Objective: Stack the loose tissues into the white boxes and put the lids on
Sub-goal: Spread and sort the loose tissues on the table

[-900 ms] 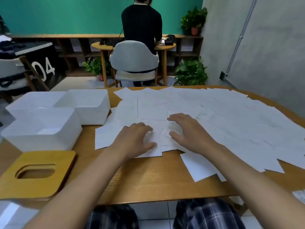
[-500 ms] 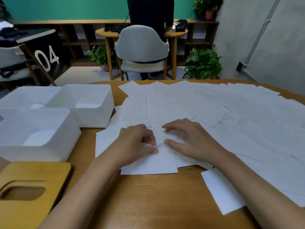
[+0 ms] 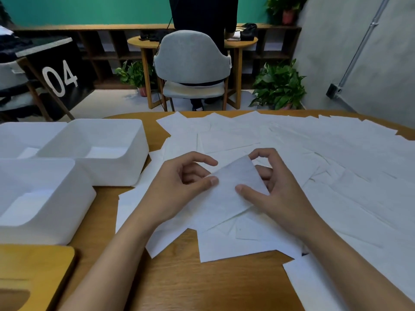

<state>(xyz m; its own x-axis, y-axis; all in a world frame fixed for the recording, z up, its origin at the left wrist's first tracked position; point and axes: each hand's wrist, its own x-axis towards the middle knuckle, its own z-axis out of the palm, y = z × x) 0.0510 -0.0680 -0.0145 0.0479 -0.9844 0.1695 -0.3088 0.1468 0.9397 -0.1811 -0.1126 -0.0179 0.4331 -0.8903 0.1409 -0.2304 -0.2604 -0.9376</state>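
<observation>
You are early in the job. Your left hand [image 3: 177, 185] and right hand [image 3: 278, 194] each pinch an edge of 1 tissue [image 3: 231, 189], held raised between them. The loose tissues [image 3: 325, 167] lie spread over the counter [image 3: 179, 283] under, ahead and right of your hands. Left of your left hand the 3 white boxes [image 3: 125, 167] stand open and look nearly empty; I cannot tell whether the pale patches inside are tissues. 1 wooden lid [image 3: 33, 272] lies beside your left forearm, on no box. Nearly all the stacking and all the lidding are left.
</observation>
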